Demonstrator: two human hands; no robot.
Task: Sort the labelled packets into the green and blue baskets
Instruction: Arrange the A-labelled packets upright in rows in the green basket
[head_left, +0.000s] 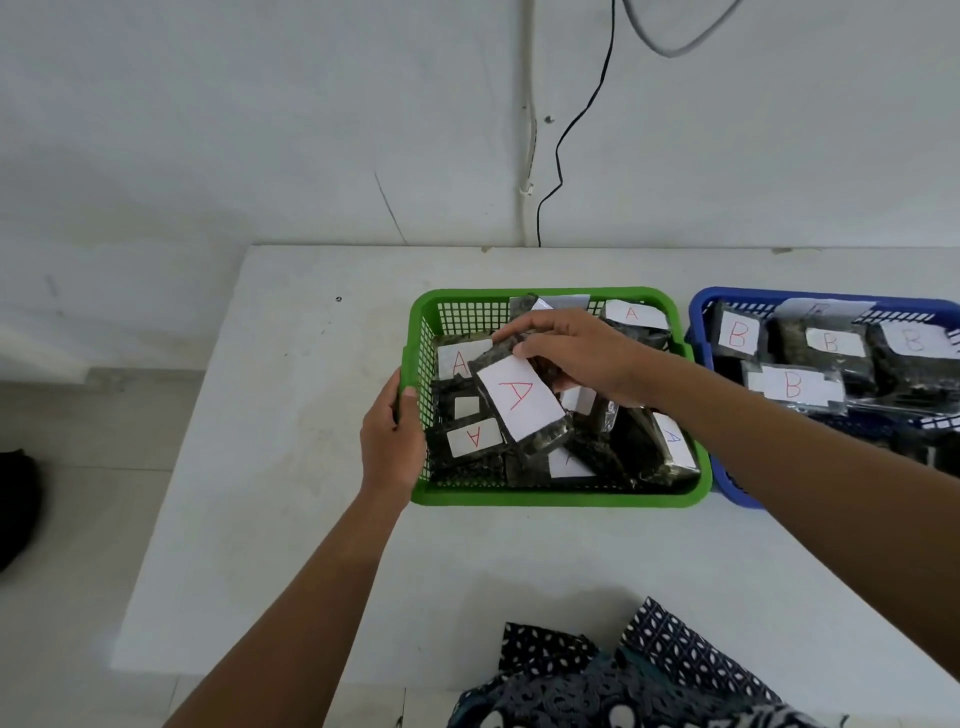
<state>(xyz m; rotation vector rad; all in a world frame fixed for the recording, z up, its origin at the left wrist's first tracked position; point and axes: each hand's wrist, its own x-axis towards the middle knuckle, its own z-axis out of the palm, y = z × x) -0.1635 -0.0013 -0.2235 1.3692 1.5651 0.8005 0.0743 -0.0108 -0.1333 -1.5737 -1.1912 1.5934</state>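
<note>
A green basket (561, 500) stands mid-table and holds several dark packets with white labels marked A. My right hand (582, 353) is over it, shut on the far end of a dark packet (519, 400) whose label shows a red A. The packet is tilted and lies on top of the pile inside the basket. My left hand (392, 439) grips the green basket's left rim. Right of it stands a blue basket (698, 317) with several packets labelled B (792, 384).
The white table (291, 415) meets a white wall at the back, where a black cable (576, 119) hangs down. Its left edge drops to the floor. Patterned dark-blue cloth (649, 675) lies at the near edge. The blue basket runs off the right of the view.
</note>
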